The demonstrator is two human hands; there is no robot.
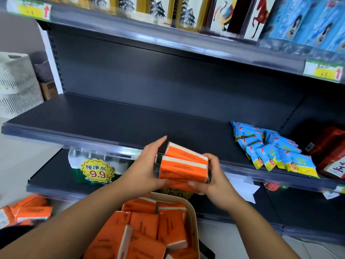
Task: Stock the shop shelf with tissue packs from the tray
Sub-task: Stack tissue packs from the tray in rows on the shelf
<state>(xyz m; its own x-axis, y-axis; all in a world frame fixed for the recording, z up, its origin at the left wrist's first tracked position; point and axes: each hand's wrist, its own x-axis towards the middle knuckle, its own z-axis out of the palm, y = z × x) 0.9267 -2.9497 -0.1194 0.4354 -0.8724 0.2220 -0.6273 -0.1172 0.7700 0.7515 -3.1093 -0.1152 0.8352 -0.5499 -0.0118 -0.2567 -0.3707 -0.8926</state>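
at the lower left, loose orange packs point(28, 212) are lying on the floor beside the shelving. above them, a wrapped pack of bottled water point(93, 169) with a yellow price sticker is sitting on the lower shelf.

the left hand point(149, 165) is reaching forward from an outstretched arm and bracing the left end of the held tissue packs point(183, 165). its fingers are lying straight and together against that end, pointing up toward the shelf, and its thumb is hooking under the front lower edge. the held tissue packs are forming a small stack, orange faces up and white sides showing. the stack is hanging between the two hands, just in front of the edge of the middle shelf point(112, 118) and above the tray point(192, 212).

the right hand point(214, 176) is gripping the right end of the stack, with its fingers curling round the far side and its thumb pressing on the near lower corner; the wrist is bending inward.

the tray is sitting below the forearms, and the tray packs point(141, 227) are lying jumbled in it.

further right on the middle shelf, blue sachets point(270, 154) are leaning in a loose row, well apart from the hands, and a red package point(330, 146) is lying beyond them at the edge of view.
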